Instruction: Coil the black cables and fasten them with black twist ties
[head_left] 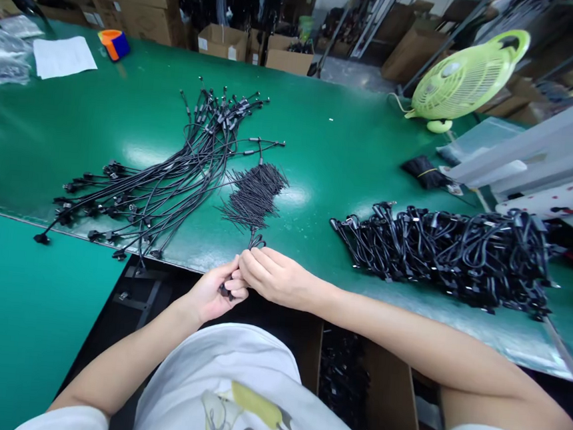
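Observation:
My left hand and my right hand meet at the table's front edge, both closed on one folded black cable. Its loops stick out above my fingers, and a dark end shows below in my left palm. Just beyond the hands lies a pile of short black twist ties. Left of it spreads a loose bunch of black cables with plugs at both ends. Over on the right, a long row of coiled, bundled cables rests on the green table.
A green fan stands at the back right, near a black pouch-like bundle. An orange and blue tape roll and a white paper sheet lie at the back left. Below the edge, a cardboard box holds dark cables.

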{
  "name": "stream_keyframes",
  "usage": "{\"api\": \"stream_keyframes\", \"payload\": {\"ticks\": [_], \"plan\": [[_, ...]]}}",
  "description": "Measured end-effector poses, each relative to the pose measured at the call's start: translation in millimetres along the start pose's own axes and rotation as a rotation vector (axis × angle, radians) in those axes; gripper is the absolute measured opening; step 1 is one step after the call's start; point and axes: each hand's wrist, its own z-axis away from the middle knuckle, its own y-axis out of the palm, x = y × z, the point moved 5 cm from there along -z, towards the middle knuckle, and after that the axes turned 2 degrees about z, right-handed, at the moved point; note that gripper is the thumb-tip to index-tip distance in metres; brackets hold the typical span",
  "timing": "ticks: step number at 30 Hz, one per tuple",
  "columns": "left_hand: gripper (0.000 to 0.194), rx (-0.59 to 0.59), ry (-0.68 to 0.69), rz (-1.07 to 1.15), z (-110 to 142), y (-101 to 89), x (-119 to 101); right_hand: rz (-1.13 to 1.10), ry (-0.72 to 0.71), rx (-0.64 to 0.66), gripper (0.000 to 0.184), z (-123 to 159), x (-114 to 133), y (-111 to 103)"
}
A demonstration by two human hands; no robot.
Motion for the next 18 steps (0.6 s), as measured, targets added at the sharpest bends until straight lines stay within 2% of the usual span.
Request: {"api": "stream_keyframes", "payload": {"ticks": [3,7,11,18], "plan": [[0.038,-0.022,-0.013,0.069,0,5.1,2,0.018,-0.016,0.002,0.018,-1,-2,1],[0.038,0.005,-0.008,0.131,0,9.1,4,0.015,-0.062,0.075,0.017,-2,-5,1],[0.034,0.042,-0.023,0.159,1,11.5,4,0.006,-0.087,0.028,0.02,-2,-9,-9],[0.041,0.005,-0.168,-0.037,4,6.6,13,-0.073,-0.113,-0.021,0.017,3,-4,-16]]}}
